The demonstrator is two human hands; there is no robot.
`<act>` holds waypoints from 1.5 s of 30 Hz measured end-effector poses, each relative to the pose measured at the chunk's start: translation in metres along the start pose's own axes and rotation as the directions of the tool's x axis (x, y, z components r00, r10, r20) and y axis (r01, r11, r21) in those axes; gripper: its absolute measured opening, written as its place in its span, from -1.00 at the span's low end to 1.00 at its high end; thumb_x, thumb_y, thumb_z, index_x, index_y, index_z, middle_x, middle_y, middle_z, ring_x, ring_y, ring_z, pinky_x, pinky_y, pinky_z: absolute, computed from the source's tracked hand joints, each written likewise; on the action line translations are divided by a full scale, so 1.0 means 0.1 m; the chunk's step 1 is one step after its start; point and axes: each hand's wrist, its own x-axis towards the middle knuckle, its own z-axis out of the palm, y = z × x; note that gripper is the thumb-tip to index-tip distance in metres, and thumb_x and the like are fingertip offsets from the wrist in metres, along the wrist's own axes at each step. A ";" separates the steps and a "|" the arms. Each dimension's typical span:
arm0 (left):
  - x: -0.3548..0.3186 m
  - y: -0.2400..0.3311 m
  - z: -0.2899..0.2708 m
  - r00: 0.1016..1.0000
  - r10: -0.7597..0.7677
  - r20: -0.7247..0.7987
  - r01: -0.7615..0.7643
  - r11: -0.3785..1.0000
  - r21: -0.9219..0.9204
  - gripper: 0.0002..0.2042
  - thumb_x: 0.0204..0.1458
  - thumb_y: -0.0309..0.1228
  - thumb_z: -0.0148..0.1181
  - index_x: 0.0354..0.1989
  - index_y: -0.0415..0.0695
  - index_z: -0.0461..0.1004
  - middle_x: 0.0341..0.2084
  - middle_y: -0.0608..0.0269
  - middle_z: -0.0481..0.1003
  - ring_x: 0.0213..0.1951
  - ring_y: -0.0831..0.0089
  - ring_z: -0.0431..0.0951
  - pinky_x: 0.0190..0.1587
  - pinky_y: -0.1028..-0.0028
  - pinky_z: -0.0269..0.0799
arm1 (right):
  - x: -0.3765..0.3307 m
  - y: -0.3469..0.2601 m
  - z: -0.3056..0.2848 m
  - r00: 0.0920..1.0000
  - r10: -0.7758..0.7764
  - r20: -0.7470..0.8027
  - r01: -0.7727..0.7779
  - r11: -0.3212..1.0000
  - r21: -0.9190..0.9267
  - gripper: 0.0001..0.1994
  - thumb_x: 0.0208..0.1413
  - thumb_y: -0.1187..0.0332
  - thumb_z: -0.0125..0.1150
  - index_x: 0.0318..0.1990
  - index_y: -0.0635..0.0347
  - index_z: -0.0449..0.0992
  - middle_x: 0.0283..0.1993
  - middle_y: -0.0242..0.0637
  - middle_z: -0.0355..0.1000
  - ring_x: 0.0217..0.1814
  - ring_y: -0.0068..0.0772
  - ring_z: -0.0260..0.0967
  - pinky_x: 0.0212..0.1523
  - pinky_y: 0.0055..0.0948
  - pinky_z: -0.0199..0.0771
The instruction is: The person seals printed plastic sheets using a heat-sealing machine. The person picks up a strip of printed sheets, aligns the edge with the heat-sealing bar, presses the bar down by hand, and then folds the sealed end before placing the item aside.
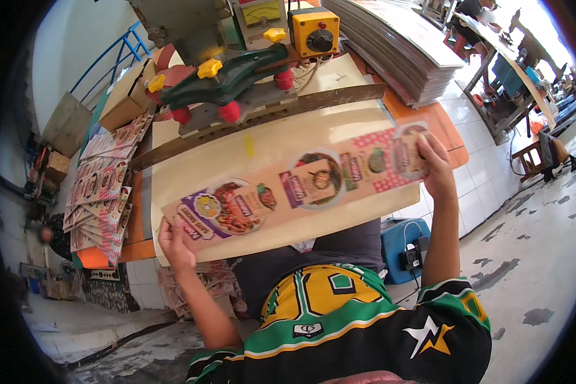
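A long printed strip [272, 211] with pictures of food bowls stretches between my two hands, tilted up to the right. My left hand [178, 244] is closed on its left end, and my right hand [436, 165] grips the right end. The strip is held over a cream sheet [198, 166] that covers the worktable. Just beyond it runs a long metal bar [262, 121] of a press machine. Above the bar sits the machine's dark green bracket [227, 83] with yellow knobs and red feet.
At the left lies a pile of similar printed pieces [102, 185], beside a cardboard box [127, 96]. A yellow control box [315, 33] stands behind the bar. A tall stack of flat sheets [397, 51] is at the far right. Another person [473, 25] sits at a distant bench.
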 end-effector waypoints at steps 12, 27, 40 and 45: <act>0.64 0.45 -0.58 0.982 -0.165 0.088 0.164 0.986 0.021 -0.56 0.29 -0.42 0.07 0.27 -0.42 0.29 0.03 -0.05 0.57 -0.06 0.35 0.66 0.03 0.41 0.60 | 0.35 -0.04 0.50 0.959 0.196 0.205 -0.190 0.980 -0.049 -0.66 0.26 0.37 0.11 0.12 0.34 0.53 -0.05 -0.20 0.59 -0.14 -0.51 0.61 -0.11 -0.53 0.65; 0.55 0.35 -0.37 0.980 -0.183 -0.077 0.181 0.983 -0.036 -0.79 0.36 -0.31 0.06 -0.16 -0.23 0.45 -0.30 0.06 0.60 -0.31 0.38 0.67 -0.23 0.46 0.63 | 0.52 0.28 0.44 0.933 0.227 0.279 -0.250 0.967 0.049 -0.76 0.42 0.24 0.08 -0.14 0.24 0.54 -0.27 -0.36 0.55 -0.31 -0.69 0.53 -0.27 -0.68 0.54; 0.68 0.36 -0.51 0.990 -0.143 -0.005 0.140 0.958 0.252 -0.73 0.34 -0.22 0.18 -0.08 -0.22 0.50 -0.30 0.26 0.59 -0.29 0.57 0.61 -0.22 0.59 0.53 | 0.47 0.17 0.38 0.971 0.166 0.175 -0.128 0.970 -0.209 -0.72 0.39 0.14 0.19 -0.12 0.19 0.57 -0.27 -0.45 0.56 -0.31 -0.76 0.47 -0.29 -0.70 0.47; 0.67 0.59 -0.51 0.999 0.012 0.044 -0.023 0.967 0.255 -0.71 0.31 -0.28 0.25 0.00 -0.27 0.50 -0.21 0.29 0.57 -0.15 0.58 0.57 -0.04 0.55 0.49 | 0.48 0.01 0.14 0.978 0.019 0.206 0.064 0.920 -0.387 -0.78 0.32 0.18 0.30 -0.22 0.15 0.56 -0.31 -0.50 0.55 -0.32 -0.82 0.37 -0.37 -0.72 0.28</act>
